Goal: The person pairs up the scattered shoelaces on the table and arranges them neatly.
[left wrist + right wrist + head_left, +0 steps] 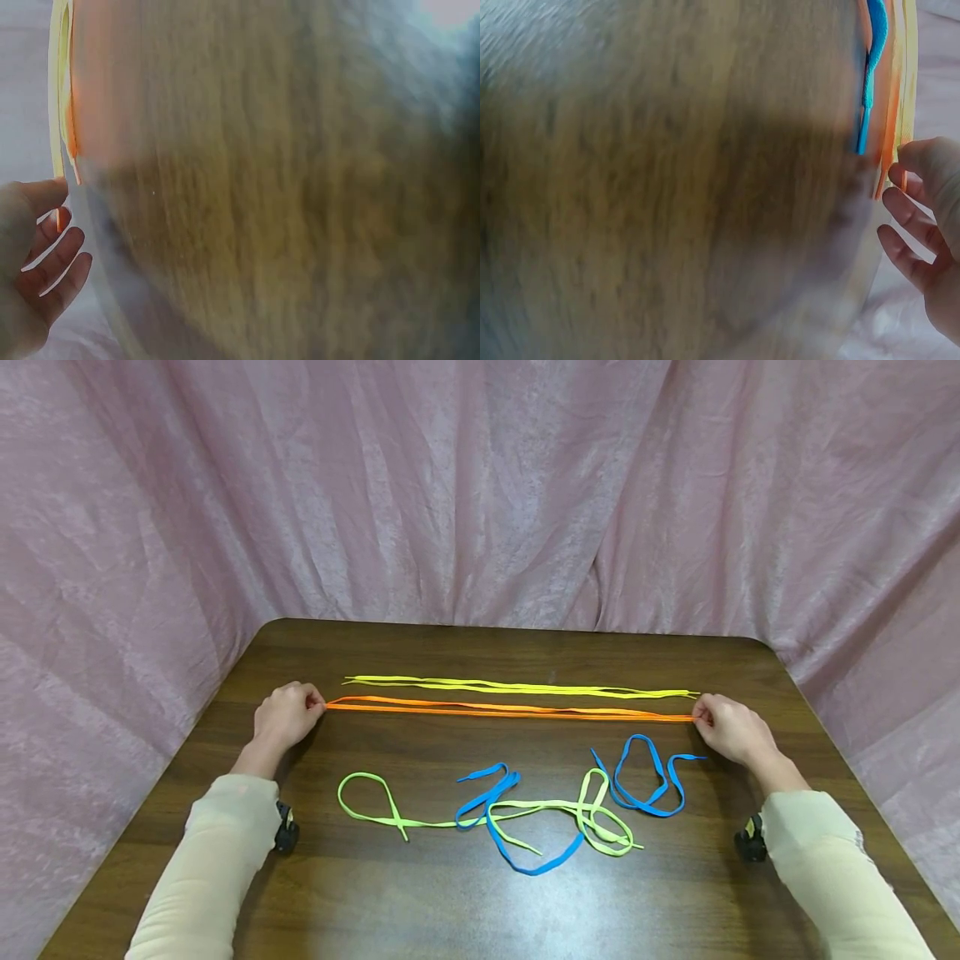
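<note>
Two orange shoelaces [480, 713] stretch side by side, left to right, across the table. My left hand [288, 714] pinches the left end of one between thumb and forefinger; in the left wrist view its orange tip [59, 222] pokes out below the thumb. At the opposite end my right hand [733, 727] pinches an orange lace tip, its other fingers spread loosely. Beside the pinched lace, a second orange tip [877, 193] hangs free of the right fingers. Just behind the orange pair lie yellow shoelaces [645, 695], almost straight and parallel to them.
Nearer me, yellow-green shoelaces [431, 823] lie in loops, crossed by a curled blue shoelace [536, 870]. Another blue shoelace [660, 812] bends about left of my right forearm. The brown wooden table [390, 910] ends at a pink curtain [480, 493] behind.
</note>
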A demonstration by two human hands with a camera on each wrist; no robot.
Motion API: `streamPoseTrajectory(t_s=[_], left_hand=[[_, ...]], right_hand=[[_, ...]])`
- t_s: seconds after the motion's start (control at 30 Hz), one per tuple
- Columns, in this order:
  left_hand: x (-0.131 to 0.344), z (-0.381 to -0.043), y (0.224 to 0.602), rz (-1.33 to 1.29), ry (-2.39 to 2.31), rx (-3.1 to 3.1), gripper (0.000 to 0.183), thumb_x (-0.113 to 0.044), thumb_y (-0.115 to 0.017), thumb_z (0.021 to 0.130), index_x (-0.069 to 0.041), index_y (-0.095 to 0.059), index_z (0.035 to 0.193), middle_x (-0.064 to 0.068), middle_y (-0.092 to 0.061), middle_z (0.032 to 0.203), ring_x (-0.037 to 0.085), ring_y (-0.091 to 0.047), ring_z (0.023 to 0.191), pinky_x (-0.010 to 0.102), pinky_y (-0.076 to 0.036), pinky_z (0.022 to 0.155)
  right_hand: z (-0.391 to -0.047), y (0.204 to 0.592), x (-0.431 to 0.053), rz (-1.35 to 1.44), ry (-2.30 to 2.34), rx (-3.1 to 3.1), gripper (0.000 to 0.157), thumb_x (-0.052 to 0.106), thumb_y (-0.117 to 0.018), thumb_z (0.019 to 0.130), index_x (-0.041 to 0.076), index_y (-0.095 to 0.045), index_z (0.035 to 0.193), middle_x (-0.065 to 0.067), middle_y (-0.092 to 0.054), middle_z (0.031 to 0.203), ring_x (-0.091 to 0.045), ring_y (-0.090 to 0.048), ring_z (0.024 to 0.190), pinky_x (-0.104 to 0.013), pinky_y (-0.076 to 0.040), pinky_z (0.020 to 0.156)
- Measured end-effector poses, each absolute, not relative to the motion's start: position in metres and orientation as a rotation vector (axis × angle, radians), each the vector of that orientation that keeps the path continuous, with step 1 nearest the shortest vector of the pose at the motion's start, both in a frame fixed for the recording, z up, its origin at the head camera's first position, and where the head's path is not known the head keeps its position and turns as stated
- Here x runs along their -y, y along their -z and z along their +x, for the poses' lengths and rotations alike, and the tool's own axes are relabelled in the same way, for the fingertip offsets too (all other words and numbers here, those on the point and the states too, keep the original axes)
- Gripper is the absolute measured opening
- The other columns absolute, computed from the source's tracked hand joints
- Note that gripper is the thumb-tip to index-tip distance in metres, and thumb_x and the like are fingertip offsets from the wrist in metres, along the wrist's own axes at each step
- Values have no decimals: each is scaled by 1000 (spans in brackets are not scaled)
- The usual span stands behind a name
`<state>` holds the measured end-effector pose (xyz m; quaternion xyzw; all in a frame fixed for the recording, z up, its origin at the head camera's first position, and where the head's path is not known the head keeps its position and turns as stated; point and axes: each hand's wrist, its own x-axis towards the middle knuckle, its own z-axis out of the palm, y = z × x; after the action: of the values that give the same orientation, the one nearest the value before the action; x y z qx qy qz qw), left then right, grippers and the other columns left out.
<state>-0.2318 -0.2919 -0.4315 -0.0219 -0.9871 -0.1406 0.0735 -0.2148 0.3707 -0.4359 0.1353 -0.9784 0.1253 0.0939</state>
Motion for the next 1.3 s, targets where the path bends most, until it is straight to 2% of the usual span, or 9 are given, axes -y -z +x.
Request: streamPoseTrajectory(t_s=[0.67, 1.3], left_hand=[[282, -246, 435, 26, 465, 3020, 8, -18, -58, 84, -10, -60, 82, 5, -57, 71, 26, -54, 65, 36, -38, 50], [273, -249, 439, 42, 480, 3021, 8, -19, -60, 84, -13, -64, 83, 5, -58, 78, 25, -56, 72, 39, -41, 55]], right_hand=[[-220, 442, -370, 300, -358, 2943, 8, 5, -60, 77, 10, -55, 81, -3, -51, 75, -22, -51, 63, -38, -38, 51], [-219, 442, -370, 275, -344, 2936, 7, 6, -60, 77, 10, -56, 82, -4, -50, 75, -25, -52, 65, -39, -39, 49]])
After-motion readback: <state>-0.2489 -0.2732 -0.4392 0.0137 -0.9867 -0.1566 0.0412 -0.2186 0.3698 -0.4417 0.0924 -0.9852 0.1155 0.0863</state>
